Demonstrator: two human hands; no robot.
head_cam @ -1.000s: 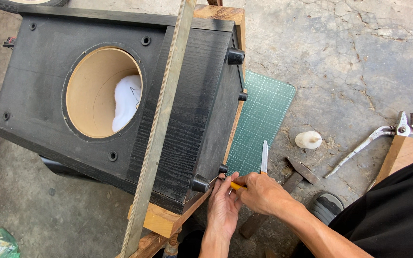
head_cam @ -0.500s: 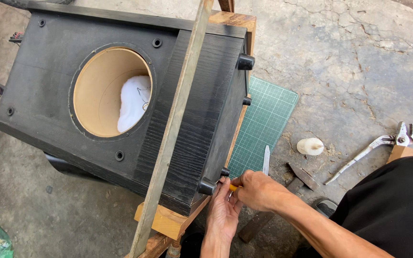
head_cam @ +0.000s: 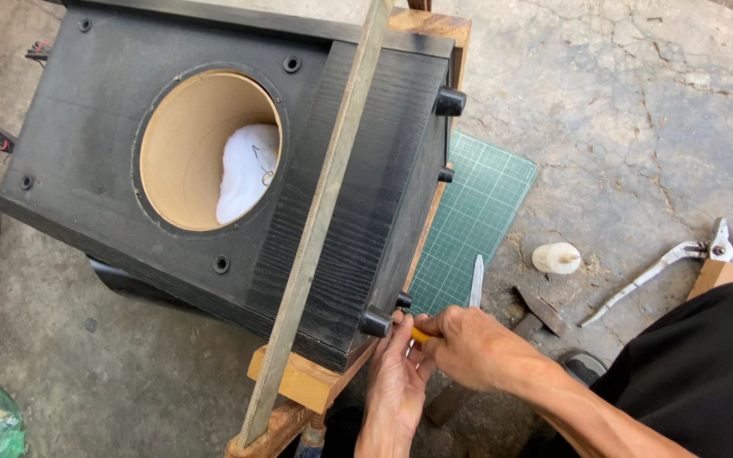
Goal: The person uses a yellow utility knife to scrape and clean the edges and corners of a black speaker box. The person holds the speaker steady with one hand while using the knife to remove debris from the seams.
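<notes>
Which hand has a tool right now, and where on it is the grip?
The right hand grips a yellow-handled tool by its handle; its working end is hidden. The left hand rests beside the black rubber foot of the speaker cabinet.

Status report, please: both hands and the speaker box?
Right hand grips yellow-handled tool. Left hand at black foot of speaker box. Long ruler lies across box.
</notes>
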